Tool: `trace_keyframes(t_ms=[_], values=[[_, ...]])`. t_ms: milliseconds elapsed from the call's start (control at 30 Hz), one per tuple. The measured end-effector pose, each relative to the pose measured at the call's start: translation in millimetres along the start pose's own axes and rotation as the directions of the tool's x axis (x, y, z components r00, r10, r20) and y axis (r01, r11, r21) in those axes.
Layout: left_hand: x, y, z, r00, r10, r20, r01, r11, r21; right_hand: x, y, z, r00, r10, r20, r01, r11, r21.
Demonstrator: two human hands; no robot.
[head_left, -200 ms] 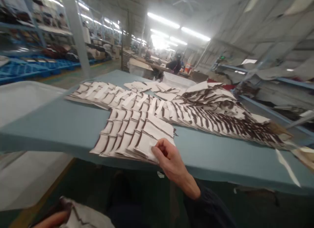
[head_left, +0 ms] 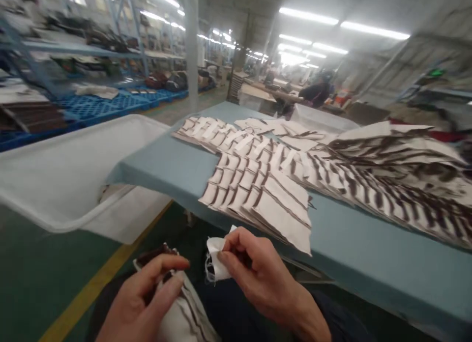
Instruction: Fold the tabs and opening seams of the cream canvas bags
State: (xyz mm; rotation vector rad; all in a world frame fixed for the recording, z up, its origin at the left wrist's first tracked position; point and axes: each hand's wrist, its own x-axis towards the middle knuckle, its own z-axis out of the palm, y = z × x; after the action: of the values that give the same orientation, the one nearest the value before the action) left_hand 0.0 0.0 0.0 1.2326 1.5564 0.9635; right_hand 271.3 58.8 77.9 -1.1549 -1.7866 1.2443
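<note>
Low at the bottom centre-left, my left hand (head_left: 145,295) is curled round a cream fabric piece (head_left: 186,315) with dark brown seams. Its thumb and forefinger are slightly apart, and its other fingers are hidden. My right hand (head_left: 263,278), just in front of the table edge, pinches a small white cloth scrap (head_left: 218,258) with frayed threads along one side. Beyond it, overlapping cream fabric pieces with brown lines (head_left: 283,204) lie in a fanned stack on the blue-green table (head_left: 165,177).
A long row of overlapping brown-and-cream pieces (head_left: 342,180) crosses the table behind the stack. A heap of similar pieces (head_left: 398,140) lies back right. At left stands a white plastic tub (head_left: 73,170); a pillar (head_left: 191,52) rises behind. A person (head_left: 316,92) is in the distance.
My right hand has left the fanned stack, come nearer to my left hand and now pinches the white scrap. My left hand has risen further into view with its fabric piece. The view has turned left.
</note>
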Motion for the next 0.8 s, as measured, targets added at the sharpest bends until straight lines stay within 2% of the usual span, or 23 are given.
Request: trace_keyframes(t_ms=[67,167,233,367,500,600,700,800], values=[[-9.3,15.0,-4.3,0.998,-0.045,0.05,0.05,0.992,-0.12,4.2,-12.1,20.9,0.996,-0.025,0.087,0.028,0.999,-0.029],[-23.5,35.1,-8.6,0.998,-0.047,0.038,0.054,0.969,-0.243,10.1,-21.4,43.6,0.982,-0.051,0.184,0.067,0.994,-0.081],[-33.0,38.6,-12.5,0.999,-0.043,0.014,0.045,0.96,-0.275,12.5,-24.2,54.4,0.971,-0.06,0.23,0.091,0.988,-0.129],[-44.1,19.5,-22.6,0.998,-0.04,-0.052,0.021,0.945,-0.327,14.4,-29.4,69.2,0.952,-0.059,0.3,0.133,0.964,-0.232],[-48.1,2.5,-27.6,0.999,0.025,-0.046,-0.039,0.944,-0.328,16.3,-36.9,77.7,0.929,-0.044,0.368,0.148,0.954,-0.26],[-54.3,6.4,-26.2,0.996,-0.017,-0.088,-0.02,0.915,-0.402,17.8,-40.3,81.7,0.918,-0.012,0.396,0.11,0.968,-0.226],[-60.6,9.6,-24.4,0.984,-0.139,-0.115,0.064,0.864,-0.5,18.6,-38.4,84.3,0.915,0.033,0.402,0.029,0.989,-0.148],[-62.5,3.2,-24.4,0.971,-0.236,-0.041,0.162,0.772,-0.614,19.6,-33.1,83.8,0.896,0.11,0.429,-0.122,0.992,0.0]])
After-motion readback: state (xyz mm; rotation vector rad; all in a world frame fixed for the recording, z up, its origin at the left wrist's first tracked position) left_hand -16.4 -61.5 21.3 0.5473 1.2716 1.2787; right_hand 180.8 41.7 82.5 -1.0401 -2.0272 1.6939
